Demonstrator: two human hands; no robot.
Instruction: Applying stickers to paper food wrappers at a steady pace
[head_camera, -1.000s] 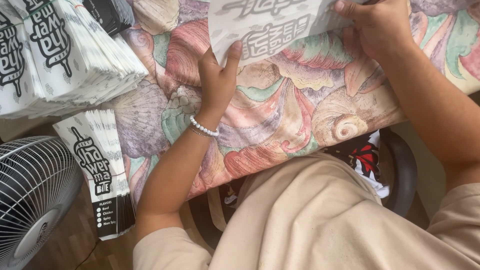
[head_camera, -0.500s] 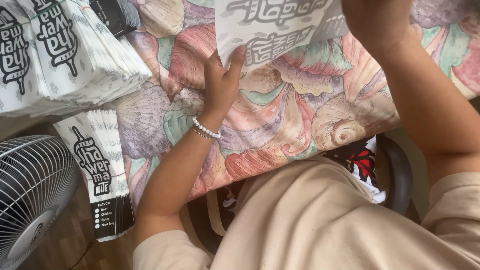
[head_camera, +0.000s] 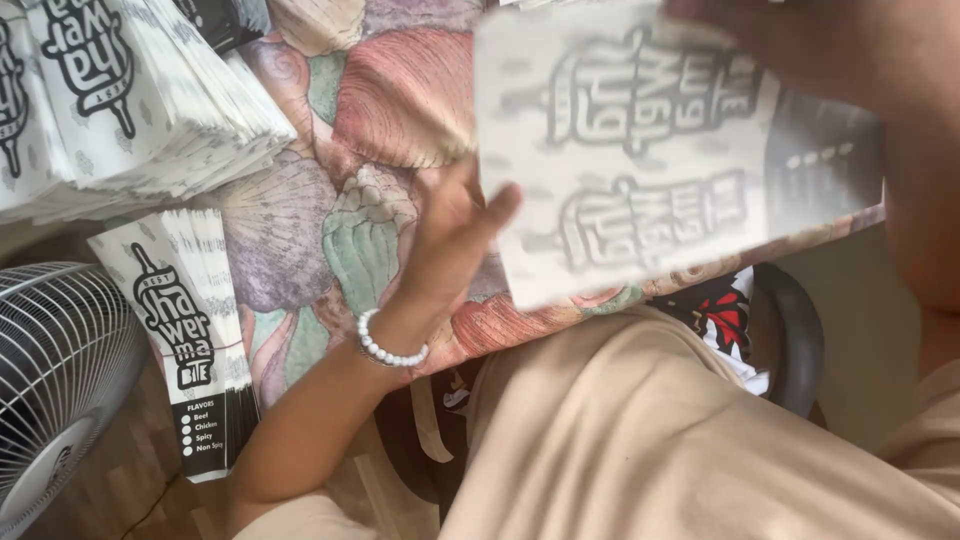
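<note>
My right hand (head_camera: 800, 50) is at the top right, gripping a white paper sheet (head_camera: 640, 160) with black print. The sheet is blurred and held up off the table, close to the camera. My left hand (head_camera: 450, 240), with a white bead bracelet (head_camera: 390, 352) on its wrist, is spread open at the sheet's lower left edge. Its fingertips are at or just behind that edge; I cannot tell whether they touch it. Both hands hover over a tablecloth (head_camera: 370, 230) with a seashell pattern.
A tall stack of the same printed paper sleeves (head_camera: 130, 100) lies at the table's top left. A smaller stack (head_camera: 185, 320) hangs over the near left edge. A white fan (head_camera: 50, 370) stands on the floor at left. A black chair arm (head_camera: 795, 340) curves beside my beige lap (head_camera: 640, 430).
The sheet has come up off the table and toward the camera in my right hand. My left hand has slipped off its lower corner and opened.
</note>
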